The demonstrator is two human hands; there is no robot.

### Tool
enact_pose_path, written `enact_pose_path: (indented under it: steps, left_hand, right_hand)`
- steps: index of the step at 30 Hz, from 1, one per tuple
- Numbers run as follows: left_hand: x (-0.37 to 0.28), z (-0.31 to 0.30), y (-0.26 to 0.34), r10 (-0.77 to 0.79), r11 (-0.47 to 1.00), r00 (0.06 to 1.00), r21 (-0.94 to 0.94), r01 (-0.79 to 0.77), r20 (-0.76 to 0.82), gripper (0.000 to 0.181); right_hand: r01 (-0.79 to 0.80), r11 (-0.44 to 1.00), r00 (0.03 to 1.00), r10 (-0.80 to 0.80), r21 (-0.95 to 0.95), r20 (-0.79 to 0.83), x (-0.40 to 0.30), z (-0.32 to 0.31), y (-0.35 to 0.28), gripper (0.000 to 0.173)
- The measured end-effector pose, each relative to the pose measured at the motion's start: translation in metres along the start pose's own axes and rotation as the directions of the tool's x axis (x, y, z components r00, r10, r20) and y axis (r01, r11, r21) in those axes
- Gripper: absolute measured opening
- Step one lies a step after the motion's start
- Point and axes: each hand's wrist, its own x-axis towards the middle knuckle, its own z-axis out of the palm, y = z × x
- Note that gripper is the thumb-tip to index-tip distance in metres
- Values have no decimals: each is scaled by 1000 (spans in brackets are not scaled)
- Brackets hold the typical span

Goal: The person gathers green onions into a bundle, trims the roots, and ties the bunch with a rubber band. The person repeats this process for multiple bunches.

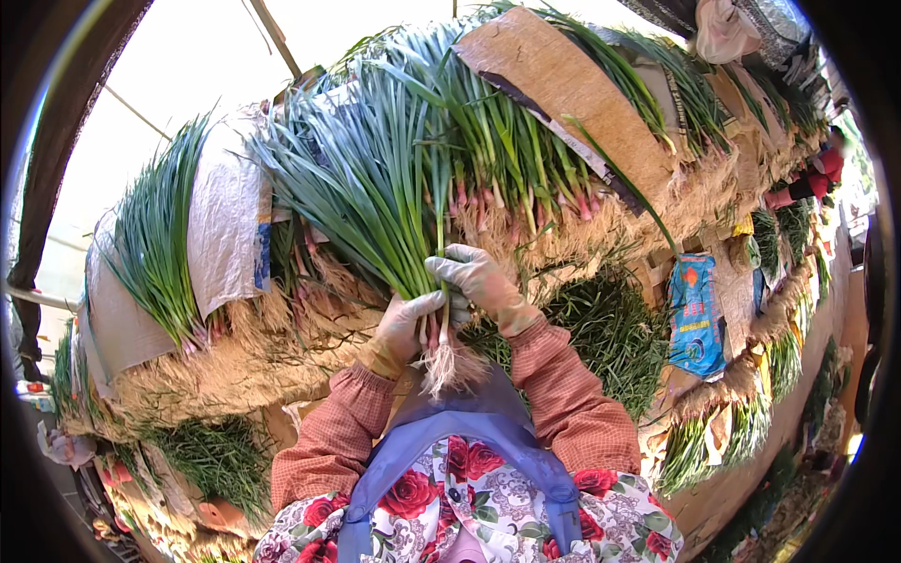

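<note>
My left hand (402,327), in a pale thin glove, is closed around a bunch of green garlic plants (373,211) just above their roots. The leaves fan up and away from me, while the whitish roots (450,366) hang below my hands over a blue apron (464,415). My right hand (482,281), gloved too, grips a single stalk (441,225) at the right side of the bunch between thumb and fingers. Its other fingers are partly hidden behind the stalks. Beyond my hands lies a long pile of similar plants (493,141), roots towards me.
A brown sheet (570,98) and a white woven sack (229,204) lie across the pile. Loose leaves (605,338) are heaped below it on the right and at lower left (211,457). A blue printed bag (697,317) lies at right. Another person (827,169) is at far right.
</note>
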Motion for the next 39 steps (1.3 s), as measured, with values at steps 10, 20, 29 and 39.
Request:
enact_pose_path:
  steps: [10,20,29,39]
  left_hand:
    - [21,-3,58,349,937,929,-64,-344,122,51]
    - [49,34,12,101,995,990,-20,-100,103,31]
    - [87,69,18,53,947,993,320,-16,-108,27]
    - [39,60,5,34,998,996,-47,-31,78,28]
  right_hand:
    - [-155,414,975,208,-897,-73,-60,-109,29,40]
    - [82,819,842,-361,-568,-400,-8,-104,34,36]
    - [265,153,832,-534,-952,146,-39,-72,23,25]
    - [124,992,964,-118,13,-237,-38,-166,6,32]
